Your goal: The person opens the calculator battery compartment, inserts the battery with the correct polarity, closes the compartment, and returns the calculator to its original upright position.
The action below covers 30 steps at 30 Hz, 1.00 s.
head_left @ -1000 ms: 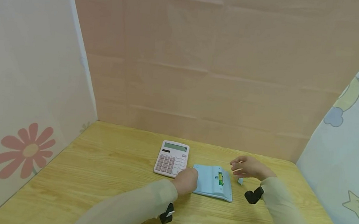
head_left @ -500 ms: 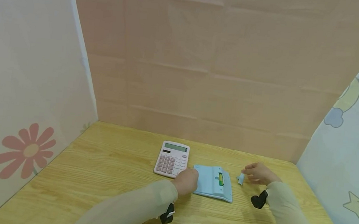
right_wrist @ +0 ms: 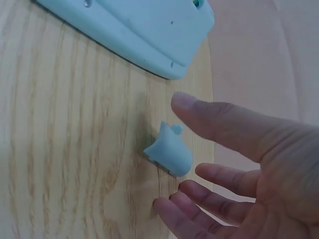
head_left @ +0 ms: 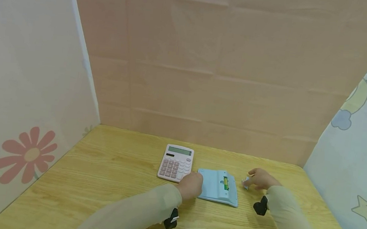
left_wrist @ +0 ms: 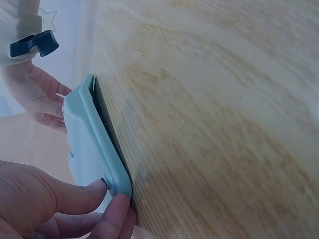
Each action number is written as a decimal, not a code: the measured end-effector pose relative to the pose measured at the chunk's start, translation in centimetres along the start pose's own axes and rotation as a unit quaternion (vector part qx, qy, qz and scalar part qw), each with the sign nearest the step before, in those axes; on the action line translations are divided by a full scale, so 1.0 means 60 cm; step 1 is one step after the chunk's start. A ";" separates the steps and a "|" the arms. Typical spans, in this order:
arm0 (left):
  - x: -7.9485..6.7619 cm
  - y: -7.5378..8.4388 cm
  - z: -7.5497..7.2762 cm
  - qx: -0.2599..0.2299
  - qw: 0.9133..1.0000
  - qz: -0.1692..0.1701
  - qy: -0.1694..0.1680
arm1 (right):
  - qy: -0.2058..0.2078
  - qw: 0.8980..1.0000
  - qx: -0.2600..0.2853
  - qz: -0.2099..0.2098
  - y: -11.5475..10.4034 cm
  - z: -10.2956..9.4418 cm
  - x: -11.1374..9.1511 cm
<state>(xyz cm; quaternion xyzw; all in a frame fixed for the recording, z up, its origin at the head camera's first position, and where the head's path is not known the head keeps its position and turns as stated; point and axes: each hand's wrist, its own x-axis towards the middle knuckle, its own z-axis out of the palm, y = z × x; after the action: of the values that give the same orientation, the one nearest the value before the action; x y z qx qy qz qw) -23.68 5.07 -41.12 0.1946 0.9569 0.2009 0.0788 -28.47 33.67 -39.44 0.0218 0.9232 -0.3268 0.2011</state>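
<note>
A light-blue calculator (head_left: 213, 185) lies face down on the table, a green-yellow battery (head_left: 226, 183) showing in its uncovered compartment. My left hand (head_left: 190, 186) grips its left edge; in the left wrist view the thumb presses the back while curled fingers reach under the rim. To the calculator's right lies a small light-blue battery cover (right_wrist: 170, 152), partly hidden by my right hand (head_left: 261, 179) in the head view. In the right wrist view, that hand's thumb and fingers stand apart on either side of the cover, with visible gaps between.
A pink calculator (head_left: 176, 163) lies face up behind my left hand, its display lit. The wooden table (head_left: 126, 160) ends at a beige cloth (head_left: 207, 76) at the back. Patterned cloths hang at the left and right.
My right hand first moved right, away from the calculator, uncovering the battery cover, then came back slightly left and down over it. My left hand and the blue calculator stayed in place.
</note>
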 end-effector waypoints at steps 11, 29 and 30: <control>0.003 0.001 -0.001 0.001 1.000 -0.008 -0.006 | 0.012 0.999 -0.049 -0.016 -0.008 0.007 0.004; -0.001 0.002 -0.003 0.003 1.000 -0.006 -0.002 | 0.032 0.996 -0.075 -0.022 -0.010 0.010 0.005; -0.001 0.002 -0.004 0.002 1.000 -0.006 -0.003 | 0.031 0.997 -0.072 -0.027 -0.012 0.008 0.004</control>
<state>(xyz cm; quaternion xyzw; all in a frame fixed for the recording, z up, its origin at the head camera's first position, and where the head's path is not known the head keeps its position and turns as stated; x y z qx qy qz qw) -23.62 5.09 -40.86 0.1897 0.9582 0.1976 0.0824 -28.65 32.79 -39.46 -0.0077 0.9504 -0.2637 0.1647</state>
